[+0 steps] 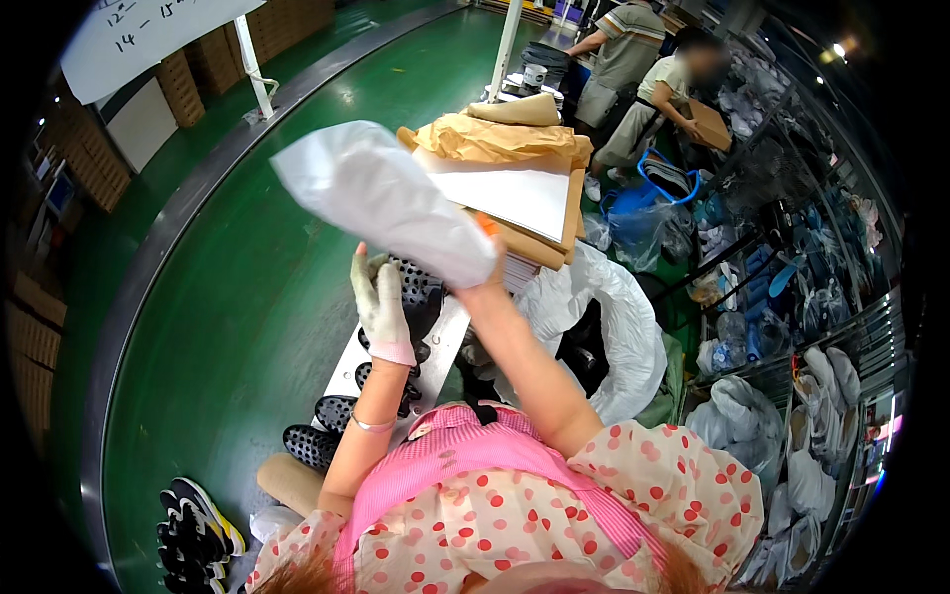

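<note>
My right hand (485, 273) grips the near end of a long, pale white sheet or flat bag (381, 193), which is tilted up to the far left and slightly blurred. The sheet hides part of that hand, and a small orange patch (486, 224) shows near its fingers. My left hand (380, 309), in a whitish glove with bare fingertips, is raised below the sheet with its fingers stretched out and nothing in it. Beneath and beside it, several black, dotted shoe-shaped pieces (335, 412) lie along a narrow white bench (345, 372).
Beyond the bench stands a stack of white and brown paper (515, 193). A white-lined bin (638, 332) is to its right. Black shoes (196, 525) stand at the lower left. Loaded shelves (772, 287) line the right side; two people (633, 59) work at the far right.
</note>
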The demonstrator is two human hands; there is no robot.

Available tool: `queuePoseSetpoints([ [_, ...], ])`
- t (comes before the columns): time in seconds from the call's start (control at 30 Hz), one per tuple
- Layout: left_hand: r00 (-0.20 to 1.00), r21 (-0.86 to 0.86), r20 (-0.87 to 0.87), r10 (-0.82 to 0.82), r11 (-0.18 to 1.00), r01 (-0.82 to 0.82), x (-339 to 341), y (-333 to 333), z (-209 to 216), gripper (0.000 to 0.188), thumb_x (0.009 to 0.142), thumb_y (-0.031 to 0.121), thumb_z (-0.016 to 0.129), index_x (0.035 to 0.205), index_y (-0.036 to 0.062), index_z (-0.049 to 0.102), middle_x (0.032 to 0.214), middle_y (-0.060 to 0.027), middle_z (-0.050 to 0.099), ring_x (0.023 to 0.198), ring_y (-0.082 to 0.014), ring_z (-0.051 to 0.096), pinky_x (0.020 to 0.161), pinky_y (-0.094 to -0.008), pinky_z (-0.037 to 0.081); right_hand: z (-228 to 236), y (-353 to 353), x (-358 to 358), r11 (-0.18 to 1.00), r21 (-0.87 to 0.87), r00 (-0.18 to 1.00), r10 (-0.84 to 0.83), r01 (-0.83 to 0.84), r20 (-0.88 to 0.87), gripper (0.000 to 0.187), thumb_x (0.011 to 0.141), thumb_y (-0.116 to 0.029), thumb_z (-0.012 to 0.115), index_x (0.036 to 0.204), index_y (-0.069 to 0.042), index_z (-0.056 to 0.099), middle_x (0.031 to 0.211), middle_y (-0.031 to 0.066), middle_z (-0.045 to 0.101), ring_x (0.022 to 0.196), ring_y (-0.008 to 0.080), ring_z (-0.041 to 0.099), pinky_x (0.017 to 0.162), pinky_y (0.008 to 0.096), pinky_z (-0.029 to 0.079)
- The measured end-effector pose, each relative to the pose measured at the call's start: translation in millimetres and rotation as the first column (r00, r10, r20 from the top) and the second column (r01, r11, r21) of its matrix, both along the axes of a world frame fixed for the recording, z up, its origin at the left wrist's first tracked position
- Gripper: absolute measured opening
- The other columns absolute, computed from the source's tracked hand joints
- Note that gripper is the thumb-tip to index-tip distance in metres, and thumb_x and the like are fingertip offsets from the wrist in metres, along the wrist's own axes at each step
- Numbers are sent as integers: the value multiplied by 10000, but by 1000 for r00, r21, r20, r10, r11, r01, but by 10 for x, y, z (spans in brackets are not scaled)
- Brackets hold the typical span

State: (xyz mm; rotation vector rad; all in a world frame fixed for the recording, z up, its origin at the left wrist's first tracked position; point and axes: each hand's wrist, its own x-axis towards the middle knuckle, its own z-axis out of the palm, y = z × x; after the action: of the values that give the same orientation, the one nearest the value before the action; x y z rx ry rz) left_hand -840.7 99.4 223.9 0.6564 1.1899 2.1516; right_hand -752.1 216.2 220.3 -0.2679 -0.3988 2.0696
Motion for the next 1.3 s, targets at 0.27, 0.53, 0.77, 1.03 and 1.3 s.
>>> queuePoseSetpoints([
  [0.27,240,90,-954,179,936,-339,-84,-109,647,582,783,36,571,1345,-19,433,1373,-210,431,1292,-389,388,1099,-450,282,83,114,379,920,117,886,-392,374,248,425,932,-342,516,1175,6,542,1094,149,618,990,282,602,905,402,469],
  [0.53,720,147,-509,472,871,-468,-547,128,841,317,945,248,526,1082,-36,563,971,-103,549,887,-199,500,814,-311,417,538,-270,287,979,75,956,-199,187,215,503,936,-376,503,1225,35,530,1163,161,616,1057,295,602,944,406,459],
  [0.77,957,-75,10,290,955,-289,-787,83,828,433,976,387,502,722,46,586,684,60,456,639,-53,374,581,-231,337,551,-349,251,969,148,948,-229,200,219,405,924,-327,573,1158,1,538,1078,112,602,985,229,597,885,339,473],
  [1.03,-26,322,-945,326,915,-241,-470,-186,953,408,785,156,614,1164,5,607,1203,-161,572,1184,-343,516,1022,-475,395,700,-366,356,686,677,568,-680,267,464,235,958,-248,547,883,-28,585,793,-6,572,691,80,545,628,227,445],
  [1.3,346,107,-901,261,908,-405,-749,-104,951,218,898,206,576,841,4,633,765,-132,616,645,-284,542,590,-348,435,854,-463,483,488,844,479,-809,222,342,192,950,-200,567,887,-20,589,793,-19,549,722,66,508,645,213,405],
])
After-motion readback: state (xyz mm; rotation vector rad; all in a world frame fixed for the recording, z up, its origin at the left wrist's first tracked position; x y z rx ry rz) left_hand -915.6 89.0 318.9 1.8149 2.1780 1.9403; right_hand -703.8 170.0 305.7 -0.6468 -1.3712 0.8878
